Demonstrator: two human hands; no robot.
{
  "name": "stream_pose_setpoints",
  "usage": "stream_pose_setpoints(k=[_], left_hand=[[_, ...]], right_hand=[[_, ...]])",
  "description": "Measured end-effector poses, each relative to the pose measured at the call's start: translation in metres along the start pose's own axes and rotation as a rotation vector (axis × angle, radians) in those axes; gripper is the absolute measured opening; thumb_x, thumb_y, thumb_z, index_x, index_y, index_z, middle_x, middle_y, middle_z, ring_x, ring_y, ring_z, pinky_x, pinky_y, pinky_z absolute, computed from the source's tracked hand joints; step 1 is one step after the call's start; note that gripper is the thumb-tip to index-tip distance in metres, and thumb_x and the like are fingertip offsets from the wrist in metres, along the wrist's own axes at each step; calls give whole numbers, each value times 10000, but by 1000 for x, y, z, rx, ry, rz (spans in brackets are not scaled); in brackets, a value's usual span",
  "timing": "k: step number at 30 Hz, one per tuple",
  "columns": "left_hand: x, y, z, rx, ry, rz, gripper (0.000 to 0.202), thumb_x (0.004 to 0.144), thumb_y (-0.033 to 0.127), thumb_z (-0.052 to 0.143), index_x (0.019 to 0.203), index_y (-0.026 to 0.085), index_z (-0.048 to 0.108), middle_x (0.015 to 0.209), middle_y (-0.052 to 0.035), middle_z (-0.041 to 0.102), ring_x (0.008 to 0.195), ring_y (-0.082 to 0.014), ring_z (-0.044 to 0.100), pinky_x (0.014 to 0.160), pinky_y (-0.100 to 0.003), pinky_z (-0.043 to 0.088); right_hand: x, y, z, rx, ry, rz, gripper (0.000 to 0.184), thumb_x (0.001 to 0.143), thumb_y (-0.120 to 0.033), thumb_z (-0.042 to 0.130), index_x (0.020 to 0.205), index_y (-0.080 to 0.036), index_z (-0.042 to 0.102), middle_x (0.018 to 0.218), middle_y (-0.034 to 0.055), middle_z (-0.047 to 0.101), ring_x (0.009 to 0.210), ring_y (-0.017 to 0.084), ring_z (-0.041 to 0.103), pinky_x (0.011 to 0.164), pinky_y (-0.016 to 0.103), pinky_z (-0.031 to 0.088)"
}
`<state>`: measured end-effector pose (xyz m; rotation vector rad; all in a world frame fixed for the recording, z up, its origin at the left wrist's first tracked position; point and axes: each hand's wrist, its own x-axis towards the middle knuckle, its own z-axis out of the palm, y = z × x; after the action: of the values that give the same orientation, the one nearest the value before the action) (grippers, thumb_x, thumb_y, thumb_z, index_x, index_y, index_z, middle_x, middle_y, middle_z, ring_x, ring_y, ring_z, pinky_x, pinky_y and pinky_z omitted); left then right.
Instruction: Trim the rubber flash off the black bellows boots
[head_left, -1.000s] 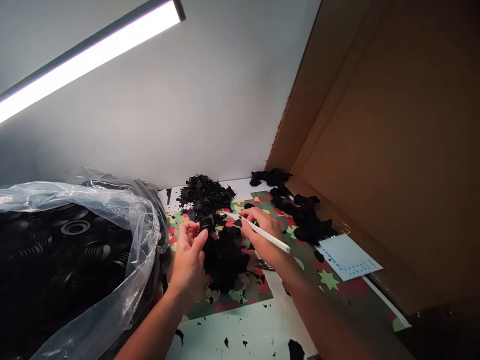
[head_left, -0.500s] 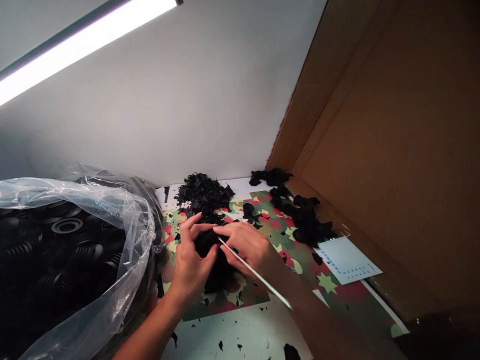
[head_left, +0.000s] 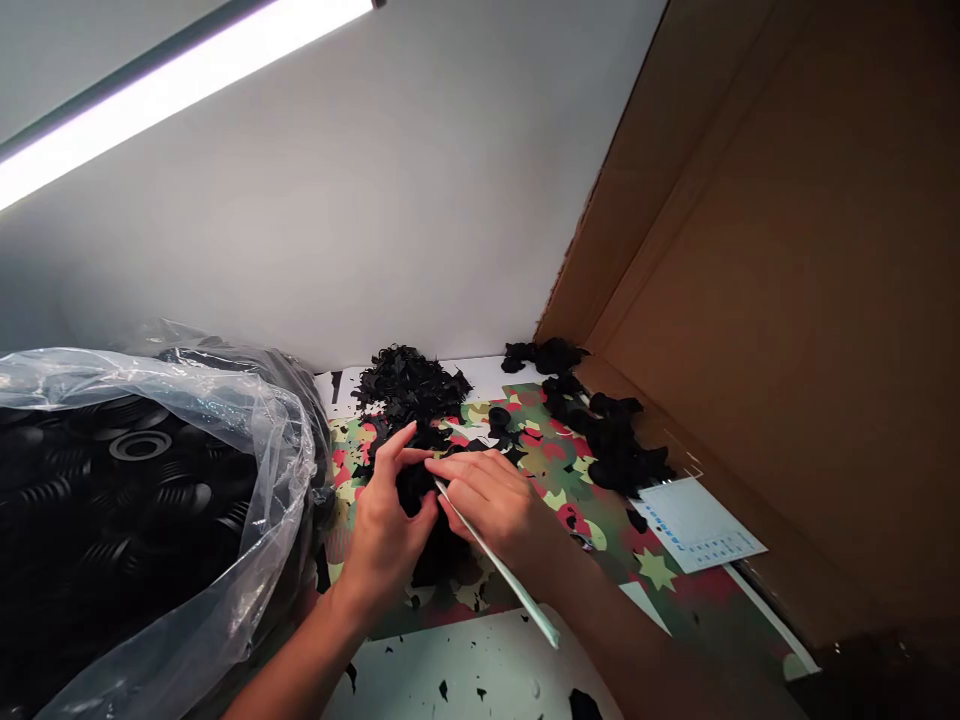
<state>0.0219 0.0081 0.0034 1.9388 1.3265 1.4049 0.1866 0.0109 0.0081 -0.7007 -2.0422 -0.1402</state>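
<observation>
My left hand [head_left: 386,525] is closed round a small black ribbed rubber part [head_left: 411,490], held above a dark heap of the same parts [head_left: 442,555] on the camouflage-patterned mat [head_left: 600,525]. My right hand [head_left: 495,500] grips a thin white-handled tool [head_left: 499,568] like a pen, its tip touching the part's edge. The two hands meet over the mat's left half. A heap of black trimmings [head_left: 409,380] lies just beyond my fingers.
A clear plastic bag [head_left: 247,520] full of black ribbed rubber parts [head_left: 127,480] fills the left. A row of black pieces [head_left: 607,430] runs along the cardboard wall [head_left: 787,300] on the right. A pale blue card [head_left: 701,525] lies near it. A light bar [head_left: 172,85] hangs overhead.
My right hand came left from the mat's middle to meet the left hand, and the tool's tip now touches the held part. A loose black part now lies on the mat behind.
</observation>
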Motion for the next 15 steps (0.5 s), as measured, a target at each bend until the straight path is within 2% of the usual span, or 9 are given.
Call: stream_pose_setpoints(k=[3,5,7,10,12,15], left_hand=[[1,5,-1,-68,23,-27,662,796,67,649,1400,285,484,1013,-2,750,941,-173,727,883,-330,556],[4,9,-3,-169,37,-64,663,796,94,671,1406,276,484,1005,-6,748,958,-176,719,899,-334,552],[7,11,-5,-276,42,-115,612,800,150,712,1370,266,524,1030,-20,752,1000,-187,711,929,-342,540],[12,10,-7,-345,0,-227,412,792,263,761,1193,239,668,1099,-49,755,1053,-218,695,955,-352,520],[14,9,-6,-306,-52,-302,325,786,329,766,1093,228,736,1108,-59,751,1044,-239,681,929,-357,518],[14,10,-3,-191,-83,-344,323,778,368,762,1067,224,770,1081,-62,747,1023,-257,659,913,-371,504]], right_hand=[[-2,3,5,-23,0,105,226,950,-27,452,914,-200,593,1052,112,748,967,222,686,850,366,522],[-3,16,4,-32,-60,316,225,950,-66,431,859,-211,577,946,101,719,888,229,668,794,356,511],[-4,36,-2,-17,-149,609,223,910,-103,456,739,-234,515,787,56,646,730,218,610,672,331,473],[-8,60,-18,-17,-170,760,194,872,-160,498,693,-236,501,700,13,593,639,189,559,573,290,414],[-12,66,-34,11,-196,822,142,912,-208,494,817,-223,598,678,-11,618,606,168,570,559,268,416],[-24,59,-63,260,-334,877,293,1023,-317,396,1137,-230,651,674,-36,671,501,126,561,530,242,432]])
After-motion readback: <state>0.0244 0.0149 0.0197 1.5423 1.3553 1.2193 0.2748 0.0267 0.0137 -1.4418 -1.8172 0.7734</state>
